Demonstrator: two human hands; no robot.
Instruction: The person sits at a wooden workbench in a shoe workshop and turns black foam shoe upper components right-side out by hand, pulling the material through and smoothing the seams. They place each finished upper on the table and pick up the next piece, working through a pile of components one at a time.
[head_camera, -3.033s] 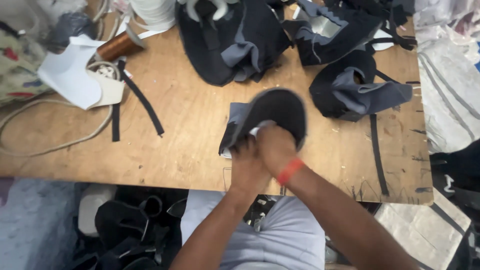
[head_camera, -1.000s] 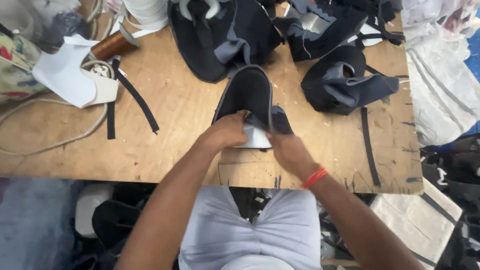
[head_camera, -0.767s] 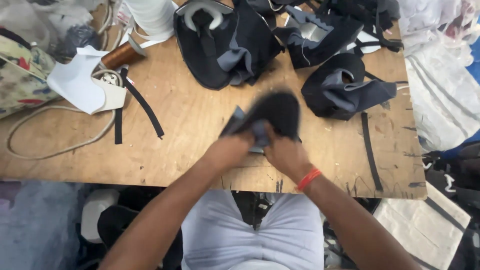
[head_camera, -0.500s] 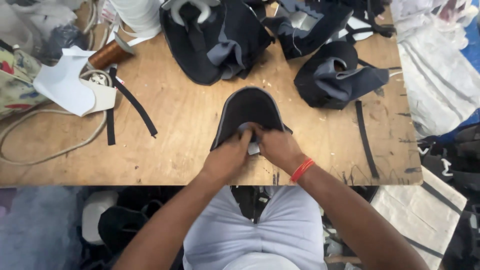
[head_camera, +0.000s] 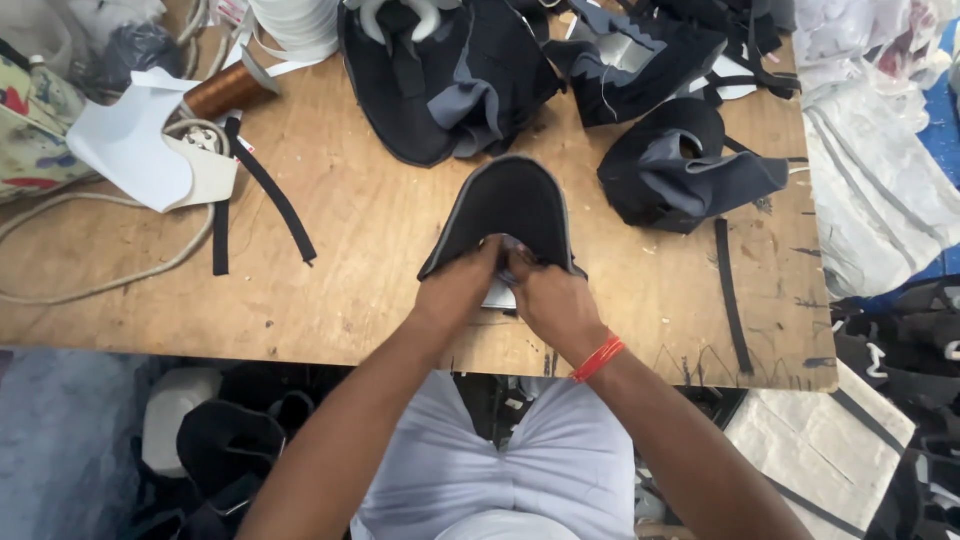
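Observation:
A black, rounded fabric piece with a grey edge (head_camera: 507, 207) rests on the wooden table (head_camera: 370, 250), arched toward the far side. My left hand (head_camera: 460, 292) grips its near left edge. My right hand (head_camera: 553, 300), with a red band at the wrist, grips its near right edge beside the left hand. Both sets of fingers are closed on the fabric at its near middle. A bit of pale lining shows between the hands.
Heaps of black and grey fabric pieces (head_camera: 450, 75) (head_camera: 685, 170) lie at the far side. Black straps (head_camera: 270, 200) (head_camera: 730, 295), a white cut shape (head_camera: 150, 160), a brown spool (head_camera: 225, 90), white tape roll (head_camera: 295, 20) and cord (head_camera: 100, 280) lie left. Bags crowd the floor.
The fabric piece was turned and lifted over the last seconds, then set down flat. Both hands have come together at its near edge.

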